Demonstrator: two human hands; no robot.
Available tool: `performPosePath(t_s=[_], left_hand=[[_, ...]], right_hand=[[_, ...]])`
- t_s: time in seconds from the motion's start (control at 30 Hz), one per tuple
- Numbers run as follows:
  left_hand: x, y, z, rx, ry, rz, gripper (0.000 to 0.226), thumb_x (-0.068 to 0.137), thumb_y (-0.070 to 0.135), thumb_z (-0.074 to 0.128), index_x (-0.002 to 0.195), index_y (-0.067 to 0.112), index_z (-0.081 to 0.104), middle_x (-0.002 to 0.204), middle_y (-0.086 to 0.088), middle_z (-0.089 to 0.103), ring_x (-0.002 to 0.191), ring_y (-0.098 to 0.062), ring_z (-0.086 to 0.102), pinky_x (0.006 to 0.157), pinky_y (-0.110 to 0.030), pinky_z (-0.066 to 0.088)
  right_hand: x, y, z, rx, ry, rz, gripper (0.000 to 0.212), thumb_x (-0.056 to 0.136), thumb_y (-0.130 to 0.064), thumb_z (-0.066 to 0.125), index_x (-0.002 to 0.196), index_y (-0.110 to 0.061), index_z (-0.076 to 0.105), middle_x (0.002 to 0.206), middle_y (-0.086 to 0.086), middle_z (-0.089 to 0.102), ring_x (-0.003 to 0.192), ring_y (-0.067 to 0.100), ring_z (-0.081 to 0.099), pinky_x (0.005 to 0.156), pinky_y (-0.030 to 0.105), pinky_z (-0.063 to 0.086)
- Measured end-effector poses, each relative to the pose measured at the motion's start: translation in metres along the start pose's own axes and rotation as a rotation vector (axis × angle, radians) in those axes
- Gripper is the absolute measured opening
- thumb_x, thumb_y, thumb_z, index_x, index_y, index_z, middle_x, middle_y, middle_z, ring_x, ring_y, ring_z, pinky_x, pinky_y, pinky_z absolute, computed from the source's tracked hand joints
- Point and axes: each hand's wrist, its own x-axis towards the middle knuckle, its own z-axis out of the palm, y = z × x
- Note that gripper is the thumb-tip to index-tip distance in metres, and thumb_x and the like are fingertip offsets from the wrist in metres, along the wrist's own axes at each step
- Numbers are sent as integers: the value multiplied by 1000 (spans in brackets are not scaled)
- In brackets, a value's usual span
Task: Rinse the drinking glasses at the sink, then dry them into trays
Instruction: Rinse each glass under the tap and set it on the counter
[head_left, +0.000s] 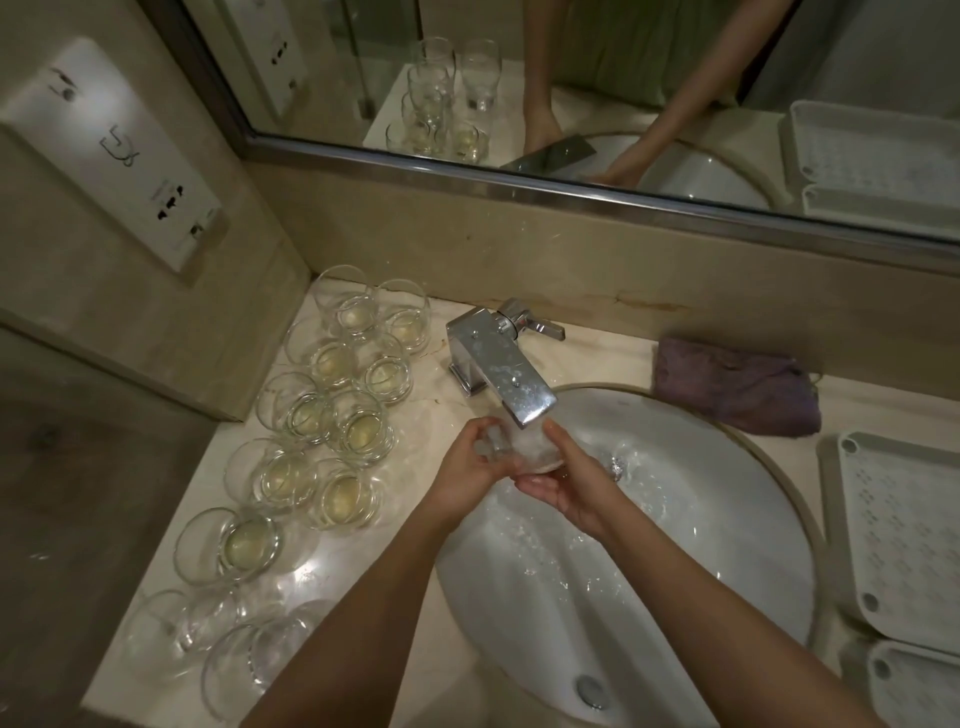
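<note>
A clear drinking glass (530, 447) is held under the chrome tap (501, 366), with water running into it above the white sink (675, 545). My left hand (462, 475) grips the glass from the left, fingers curled over its rim. My right hand (563, 488) cups it from below and the right. Several more glasses (322, 415) stand in two rows on the counter left of the sink. Most hold a little yellowish liquid; the nearest ones (208, 639) look empty.
A folded purple cloth (735, 387) lies on the counter behind the sink at the right. Two white perforated trays (904, 530) sit at the right edge, one nearer (914, 680). A mirror (571, 93) and a wall socket panel (114, 145) are behind.
</note>
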Motion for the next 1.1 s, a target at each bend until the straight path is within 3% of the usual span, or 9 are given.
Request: performPosePath(t_s=[0.1,0.2,0.33,0.43,0.57,0.67,0.87,0.97,1.1], left_hand=[[5,8,3,-50,63,-119,23,87,7,67,105,11,54,96,-2,57,78,-13,61,69,-27,57],[10,11,7,-103,97,-244,15,91,17,63,102,9,57,87,-6,59,72,-15,59,58,-26,56],[10,13,14,-66,99,-334,22,92,31,62,93,9,59,81,-9,59,61,-17,57,50,-23,52],[9,16,16,67,90,-304,30,91,39,62,82,10,58,85,-11,60,57,-17,56,49,-22,51],[5,12,7,127,52,-253,35,95,41,55,97,7,64,92,-12,65,66,-17,61,69,-28,53],[-2,6,3,102,40,-223,27,99,32,49,110,12,64,106,-5,65,81,-12,61,82,-30,48],[-8,-6,6,189,-112,-104,65,90,14,66,147,19,34,135,5,47,103,-12,54,73,-9,46],[-6,-10,14,229,-92,-54,87,80,13,77,149,21,25,135,3,42,101,-9,51,72,-8,48],[-5,-14,25,172,1,-1,90,72,6,82,144,16,28,131,0,45,101,-8,54,73,-12,50]], right_hand=[[-1,-7,-5,-323,118,-50,53,87,-40,65,116,3,59,111,19,66,97,30,67,79,38,58],[-1,-12,-14,-904,235,-340,76,79,-31,78,140,-8,40,136,5,47,121,23,50,99,34,44],[7,-16,-15,-1639,60,-645,91,77,-35,77,150,-17,25,155,3,28,142,21,26,114,36,25],[15,-16,-8,-1802,-31,-648,82,76,-36,77,144,-18,36,146,4,39,133,25,36,106,33,30],[20,-12,-4,-1593,9,-540,70,69,-34,79,129,-17,48,121,1,52,107,22,52,79,30,40],[26,-6,-5,-1066,33,-364,56,54,-38,73,106,-19,63,101,-2,65,90,16,62,74,33,50],[20,-2,-4,-47,75,17,10,87,-17,65,94,-12,62,88,6,53,73,23,58,70,31,47],[16,2,3,272,97,81,27,77,-20,73,97,-8,60,88,11,54,75,33,60,73,39,49],[7,6,8,267,12,142,38,82,-34,65,105,-4,61,82,12,68,76,28,65,67,38,55]])
